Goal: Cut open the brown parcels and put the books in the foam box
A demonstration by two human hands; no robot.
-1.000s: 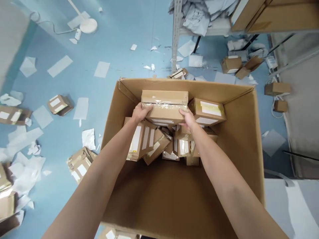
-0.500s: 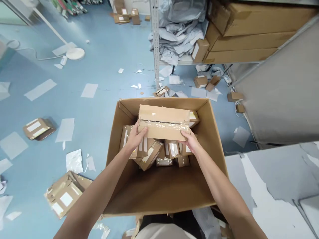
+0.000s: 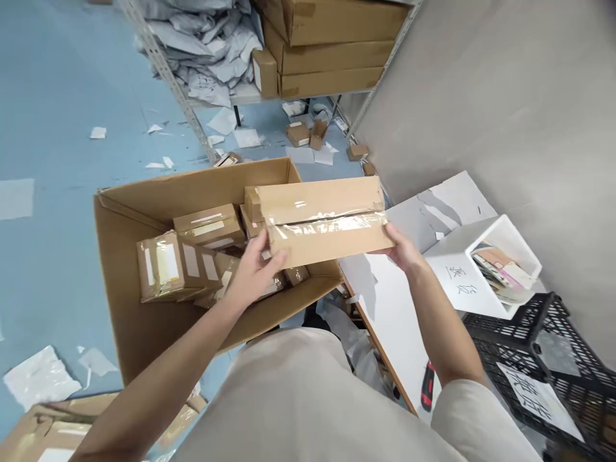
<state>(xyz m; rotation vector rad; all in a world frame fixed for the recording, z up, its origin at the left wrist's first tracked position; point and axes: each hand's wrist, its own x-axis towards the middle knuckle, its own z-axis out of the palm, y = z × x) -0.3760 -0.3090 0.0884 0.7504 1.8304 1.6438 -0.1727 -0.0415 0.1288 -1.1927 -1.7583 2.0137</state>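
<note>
Between my two hands is a long brown cardboard box (image 3: 327, 240), its seam covered with shiny clear tape. My left hand (image 3: 255, 266) grips its left end, thumb on the near face. At the right end my right hand (image 3: 403, 247) is closed on the lower corner. The held box hangs over the right side of a large open carton (image 3: 108, 282) and partly over the white table (image 3: 385, 301). Inside the carton lie several smaller taped boxes (image 3: 166, 266) with white labels; the held box hides some of them.
A white bin (image 3: 452, 282) with papers and a black plastic crate (image 3: 505, 353) stand to the right. A red and black cutter (image 3: 427, 385) lies on the table. Behind is a shelf post (image 3: 168, 77) with grey bags (image 3: 206, 51) and long cartons (image 3: 332, 58). Paper scraps litter the blue floor.
My view has turned right, bringing the table, bin and crate into sight. The long box, still in both hands, has moved from above the carton's middle to its right edge, towards the table.
</note>
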